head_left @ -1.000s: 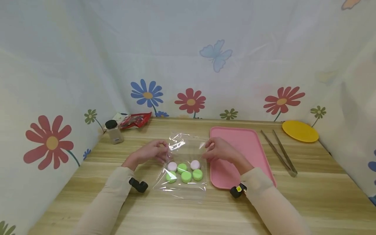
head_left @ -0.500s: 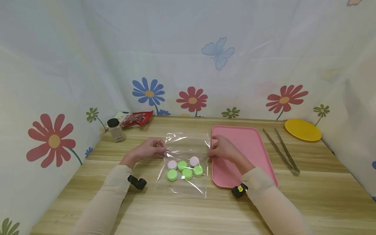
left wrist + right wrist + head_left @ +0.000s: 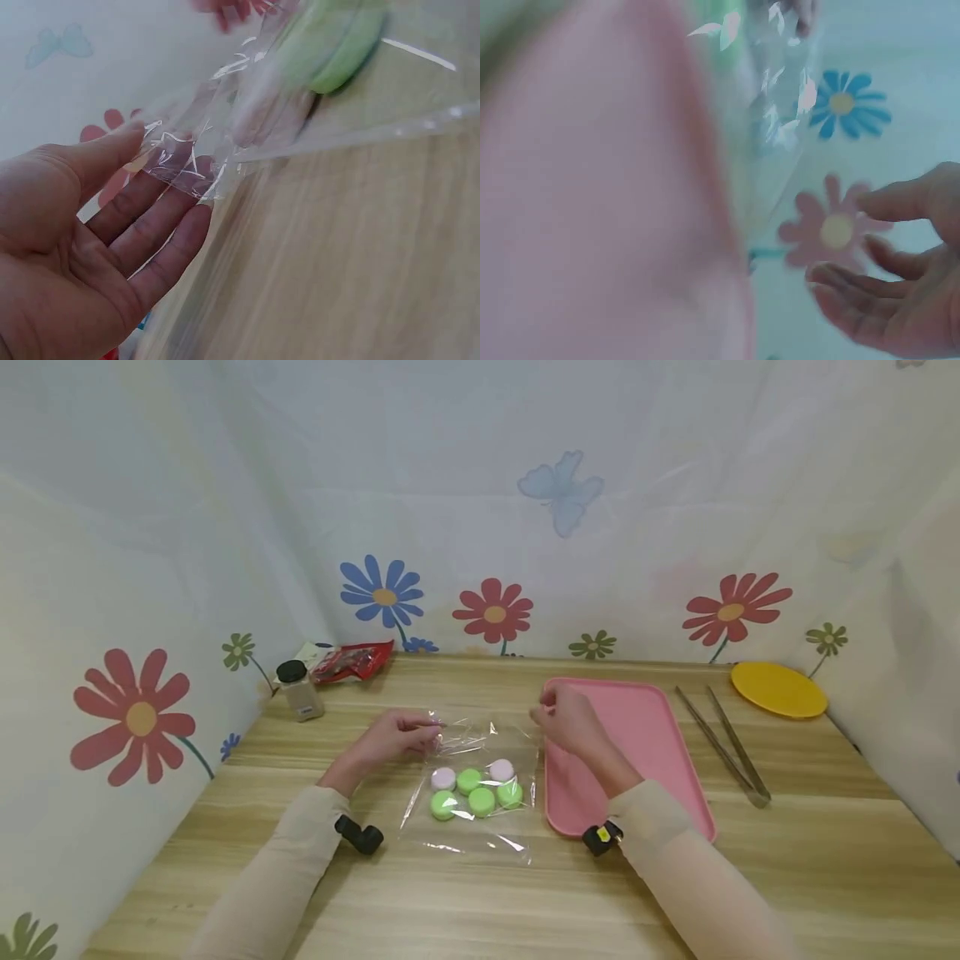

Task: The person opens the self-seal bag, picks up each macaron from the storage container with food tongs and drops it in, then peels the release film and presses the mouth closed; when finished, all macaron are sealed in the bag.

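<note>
A clear plastic bag point(image 3: 480, 839) lies on the table with several green macarons point(image 3: 482, 802) and two pale pink macarons point(image 3: 443, 778) in it. My left hand point(image 3: 393, 739) pinches the bag's left edge near its top. In the left wrist view, the film passes between the thumb and fingers point(image 3: 154, 232). Over the left edge of the pink tray point(image 3: 630, 743), my right hand point(image 3: 568, 718) is raised beside the bag's upper right corner. Its fingers are loosely bent and apart from the film in the right wrist view, with nothing between them.
Metal tongs point(image 3: 723, 747) lie right of the tray, and a yellow plate point(image 3: 778, 690) sits at the far right corner. A jar with a black lid point(image 3: 300, 693) stands at the back left, near a red packet point(image 3: 352, 662).
My right hand has let go of the bag's right edge and lifted slightly. The bag's top lay spread flat half a second ago and now looks slacker. My left hand stays at its edge.
</note>
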The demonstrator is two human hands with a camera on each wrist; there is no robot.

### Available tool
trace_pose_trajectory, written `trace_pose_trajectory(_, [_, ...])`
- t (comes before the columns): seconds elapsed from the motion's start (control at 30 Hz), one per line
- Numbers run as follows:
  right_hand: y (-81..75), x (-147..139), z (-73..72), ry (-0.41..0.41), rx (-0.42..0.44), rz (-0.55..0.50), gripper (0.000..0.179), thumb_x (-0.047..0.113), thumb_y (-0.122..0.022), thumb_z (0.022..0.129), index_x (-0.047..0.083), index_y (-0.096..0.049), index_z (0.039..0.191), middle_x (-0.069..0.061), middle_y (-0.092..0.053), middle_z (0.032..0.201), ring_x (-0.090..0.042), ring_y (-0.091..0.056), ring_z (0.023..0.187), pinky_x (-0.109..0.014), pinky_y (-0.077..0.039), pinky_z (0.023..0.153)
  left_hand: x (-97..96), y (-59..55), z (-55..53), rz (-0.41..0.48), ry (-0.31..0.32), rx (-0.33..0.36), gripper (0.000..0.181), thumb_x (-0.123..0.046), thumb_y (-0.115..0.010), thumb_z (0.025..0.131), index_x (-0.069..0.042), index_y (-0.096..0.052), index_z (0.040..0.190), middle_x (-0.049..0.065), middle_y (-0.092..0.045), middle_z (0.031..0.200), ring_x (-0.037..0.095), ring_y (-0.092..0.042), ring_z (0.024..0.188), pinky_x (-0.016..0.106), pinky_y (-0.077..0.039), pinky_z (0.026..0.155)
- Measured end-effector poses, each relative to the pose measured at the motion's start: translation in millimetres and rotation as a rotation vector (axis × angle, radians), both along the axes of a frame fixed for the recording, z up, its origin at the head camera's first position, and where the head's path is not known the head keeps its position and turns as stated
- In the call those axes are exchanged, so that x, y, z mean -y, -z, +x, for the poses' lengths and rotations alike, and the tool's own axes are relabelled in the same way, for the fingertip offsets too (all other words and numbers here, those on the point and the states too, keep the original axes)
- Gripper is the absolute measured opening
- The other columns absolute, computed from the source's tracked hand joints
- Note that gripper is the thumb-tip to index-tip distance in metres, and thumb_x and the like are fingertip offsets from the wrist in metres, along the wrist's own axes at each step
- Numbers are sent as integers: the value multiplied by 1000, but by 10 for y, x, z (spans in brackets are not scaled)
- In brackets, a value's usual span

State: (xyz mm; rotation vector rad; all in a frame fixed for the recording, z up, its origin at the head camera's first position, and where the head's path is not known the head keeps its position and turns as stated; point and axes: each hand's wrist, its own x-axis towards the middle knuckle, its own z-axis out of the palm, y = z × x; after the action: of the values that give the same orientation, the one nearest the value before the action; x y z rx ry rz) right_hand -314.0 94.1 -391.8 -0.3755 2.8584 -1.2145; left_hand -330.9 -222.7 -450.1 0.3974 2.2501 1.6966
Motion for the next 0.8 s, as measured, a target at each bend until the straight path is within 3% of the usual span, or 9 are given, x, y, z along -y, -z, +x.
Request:
trace_pose_trajectory(0.07, [-92,191,-50,-21,-84,14,26,21,-66,96,1,-65,112,-17,-65,119,-33,-62,106,-45,-53,91,-4,-2,18,-2,-11,-4,40,-25,-69,96,-1,-67,127,12,-73,105,22,-70,94,36,-59,84])
trace_pose_trajectory(0.23, [-187,667,-240,-214,-76,-28,19,26,-65,98,9,-70,107,-10,-66,125,-32,-56,124,-47,-45,105,6,31,26,-11,33,-47,39,-28,-68,97,-4,-68,128,11,-74,110,23,-70,102,34,-57,88])
trace_pose_trajectory(0.3, [-184,801,-322,-272,-55,-32,19,24,-64,99,8,-70,108,-9,-68,120,-29,-58,122,-43,-47,103,2,33,16,-3,58,-69,38,-27,-67,97,-5,-68,128,10,-74,110,23,-70,104,33,-56,89])
trace_pose_trajectory(0.4, [-140,925,-410,-331,-27,-15,22,22,-61,101,4,-70,111,-9,-70,110,-24,-63,107,-37,-53,90,-15,44,26,10,93,-89,38,-25,-66,98,-3,-67,129,11,-74,113,22,-69,107,33,-56,90])
trace_pose_trajectory(0.5, [-100,985,-466,-367,27,-29,26,20,-58,103,0,-67,114,-11,-72,101,-24,-66,95,-33,-55,80,-20,36,38,10,94,-82,37,-23,-66,98,-3,-67,130,12,-73,115,22,-69,108,33,-56,91])
trace_pose_trajectory(0.63, [-67,996,-496,-380,93,-136,24,19,-58,103,-1,-66,113,-11,-71,97,-26,-69,93,-42,-56,88,-9,19,44,-21,62,-88,39,-25,-66,98,-4,-66,131,10,-71,119,19,-68,109,32,-56,90])
trace_pose_trajectory(0.8, [-68,971,-489,-437,92,-243,26,14,-53,105,-7,-66,114,-15,-69,99,-32,-67,97,-49,-52,95,8,28,44,-27,40,-74,38,-24,-68,97,-4,-66,130,10,-71,119,20,-68,108,34,-56,90])
